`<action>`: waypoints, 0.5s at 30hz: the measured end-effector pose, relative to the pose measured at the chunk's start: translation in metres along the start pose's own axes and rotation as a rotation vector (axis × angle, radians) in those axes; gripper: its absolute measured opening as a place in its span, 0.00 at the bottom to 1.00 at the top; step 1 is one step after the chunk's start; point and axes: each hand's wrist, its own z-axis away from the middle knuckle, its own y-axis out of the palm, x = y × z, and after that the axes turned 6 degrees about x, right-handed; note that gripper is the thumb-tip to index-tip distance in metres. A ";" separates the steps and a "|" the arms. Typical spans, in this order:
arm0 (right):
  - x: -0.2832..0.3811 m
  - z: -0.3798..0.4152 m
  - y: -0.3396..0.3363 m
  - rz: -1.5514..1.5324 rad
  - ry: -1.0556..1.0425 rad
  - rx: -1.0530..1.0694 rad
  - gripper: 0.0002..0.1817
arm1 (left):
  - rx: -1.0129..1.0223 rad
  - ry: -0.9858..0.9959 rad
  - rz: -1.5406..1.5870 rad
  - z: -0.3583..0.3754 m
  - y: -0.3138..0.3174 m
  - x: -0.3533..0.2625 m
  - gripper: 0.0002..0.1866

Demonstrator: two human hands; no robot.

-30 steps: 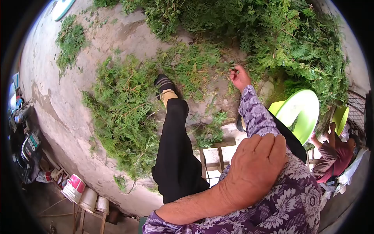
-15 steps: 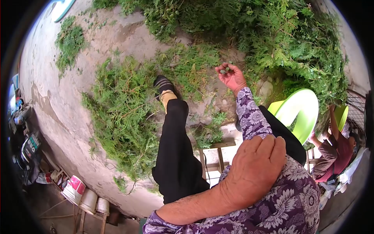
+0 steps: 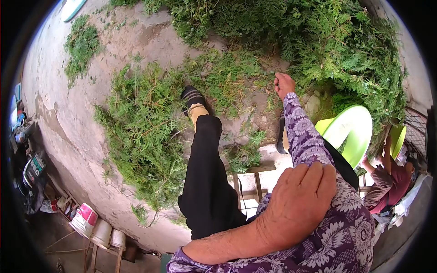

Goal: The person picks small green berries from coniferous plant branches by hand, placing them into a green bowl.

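My left hand (image 3: 301, 195) is closed in front of my body, over the purple flowered sleeve (image 3: 302, 125) of my right arm. Its knuckles face up, and its fingertips and anything inside are hidden. Farther out, my right hand (image 3: 284, 85) is curled into a fist over the bare ground, its back turned toward me; what it holds, if anything, cannot be seen. Close to it are loose green sprigs (image 3: 227, 75) and a big heap of leafy evergreen branches (image 3: 327, 50).
More cut branches (image 3: 141, 132) lie to the left of my striped shoe (image 3: 193, 96). A lime-green basin (image 3: 357, 132) stands at my right. Beyond it a person in a maroon top (image 3: 396, 184) sits by another green basin (image 3: 398, 136). White buckets (image 3: 85, 218) stand lower left.
My right hand has moved slightly right and turned over, its fingers now curled in. Small green cones that showed in its palm are out of sight. My left hand has barely moved.
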 end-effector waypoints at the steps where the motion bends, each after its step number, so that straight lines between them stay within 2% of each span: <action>1: 0.002 -0.006 0.003 0.000 0.000 0.001 0.07 | -0.009 -0.011 0.009 0.000 -0.001 0.000 0.19; 3: 0.011 -0.012 0.014 0.204 0.121 -0.161 0.10 | -0.022 -0.023 0.015 -0.001 -0.002 0.000 0.19; 5: 0.012 -0.018 0.020 0.202 0.144 -0.185 0.12 | -0.030 -0.032 0.034 -0.001 -0.004 0.001 0.18; 7: 0.025 -0.004 0.030 0.453 0.159 -0.242 0.13 | -0.044 -0.030 0.039 -0.001 -0.005 0.001 0.19; 11: 0.010 -0.023 0.014 0.413 0.199 -0.145 0.09 | -0.045 -0.020 0.044 -0.001 -0.006 0.001 0.19; 13: 0.001 -0.015 -0.003 -0.230 0.160 0.199 0.07 | -0.039 -0.010 0.047 -0.001 -0.005 0.002 0.19; 15: 0.003 0.007 -0.010 -0.325 0.147 0.242 0.08 | -0.034 -0.002 0.049 -0.001 -0.004 0.001 0.19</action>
